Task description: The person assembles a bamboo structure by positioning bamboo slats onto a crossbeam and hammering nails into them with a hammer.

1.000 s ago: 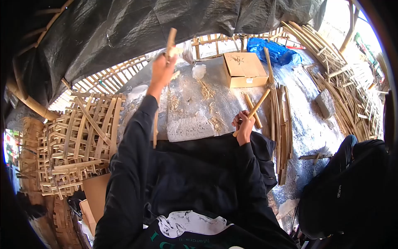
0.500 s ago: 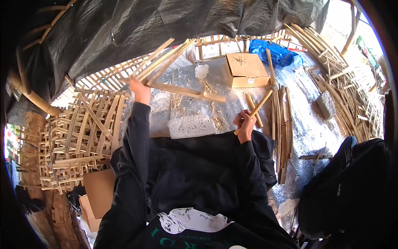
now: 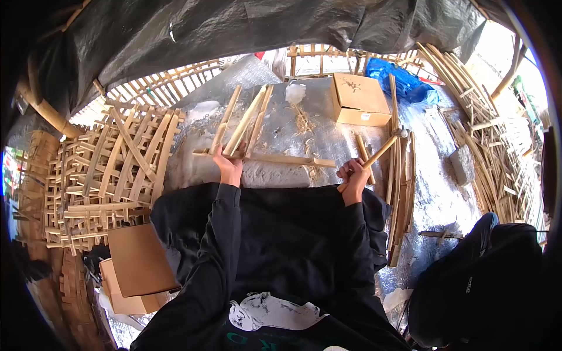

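My left hand [image 3: 229,168] grips a wooden frame [image 3: 293,159], a long strip lying crosswise with three slats pointing away from me on its left half. The frame is over a pale block [image 3: 275,177] on the silvery sheet. My right hand [image 3: 354,176] is closed round the wooden handle of a hammer [image 3: 381,153], its small metal head pointing up and right. A short stick [image 3: 363,153] lies just beyond that hand. Dark cloth [image 3: 281,234] covers my lap.
A cardboard box [image 3: 361,100] and blue plastic [image 3: 404,82] stand ahead. Long strips [image 3: 401,205] lie at my right, near a grey stone [image 3: 462,165] and a strip pile [image 3: 497,158]. Stacked slatted frames [image 3: 111,169] and an open box [image 3: 140,260] are left. A dark bag [image 3: 474,286] sits right.
My left hand has come down and nearer, turning the frame so that its long strip lies across in front of me. The right hand keeps hold of the hammer. The view has shifted slightly.
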{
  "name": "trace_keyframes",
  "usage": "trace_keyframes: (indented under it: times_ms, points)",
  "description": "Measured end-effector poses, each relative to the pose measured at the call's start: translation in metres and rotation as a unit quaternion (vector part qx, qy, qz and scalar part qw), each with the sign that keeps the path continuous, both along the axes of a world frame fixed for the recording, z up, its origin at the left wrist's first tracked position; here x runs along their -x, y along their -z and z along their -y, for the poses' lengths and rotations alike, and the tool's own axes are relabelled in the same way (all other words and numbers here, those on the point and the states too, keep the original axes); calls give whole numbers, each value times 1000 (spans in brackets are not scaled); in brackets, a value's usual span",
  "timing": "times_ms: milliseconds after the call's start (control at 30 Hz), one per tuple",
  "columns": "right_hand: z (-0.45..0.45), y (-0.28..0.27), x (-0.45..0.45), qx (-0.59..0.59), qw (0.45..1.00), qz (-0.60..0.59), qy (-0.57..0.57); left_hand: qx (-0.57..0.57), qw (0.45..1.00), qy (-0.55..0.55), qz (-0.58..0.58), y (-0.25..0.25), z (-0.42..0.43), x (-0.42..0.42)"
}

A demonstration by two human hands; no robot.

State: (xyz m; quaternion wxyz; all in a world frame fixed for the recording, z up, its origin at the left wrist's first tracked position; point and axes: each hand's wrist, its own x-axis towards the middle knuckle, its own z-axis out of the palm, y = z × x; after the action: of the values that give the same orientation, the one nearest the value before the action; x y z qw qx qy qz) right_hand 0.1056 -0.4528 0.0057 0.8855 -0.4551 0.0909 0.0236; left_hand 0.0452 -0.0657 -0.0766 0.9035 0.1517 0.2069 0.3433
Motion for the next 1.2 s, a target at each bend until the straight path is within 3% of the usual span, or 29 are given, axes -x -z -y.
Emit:
trace_keyframes:
  times_ms: [67, 233, 333, 400, 633, 900, 1033, 1200]
  points:
    - [1, 0, 0, -10, 1000, 5, -14, -7, 997, 58, 42, -1, -6, 10]
    - [-4, -10, 5, 16, 1000, -8, -9, 103, 972, 140, 155, 12, -9, 10]
    - [-1, -3, 2, 18, 1000, -5, -9, 45, 972, 161, 167, 11, -4, 8]
    - [1, 0, -1, 14, 1000, 1, -14, -5, 985, 142, 101, 5, 3, 7]
    - [-1, 2, -1, 6, 1000, 0, -21, -12, 983, 129, 128, 1, 22, 10]
    - [0, -2, 1, 2, 1000, -2, -30, 33, 977, 120, 174, -10, 48, 16]
    - [-2, -4, 3, -2, 999, 6, -35, 66, 981, 109, 143, -17, 60, 23]
    - [0, -8, 4, -4, 999, 6, -44, -50, 980, 98, 166, -26, 72, 29]
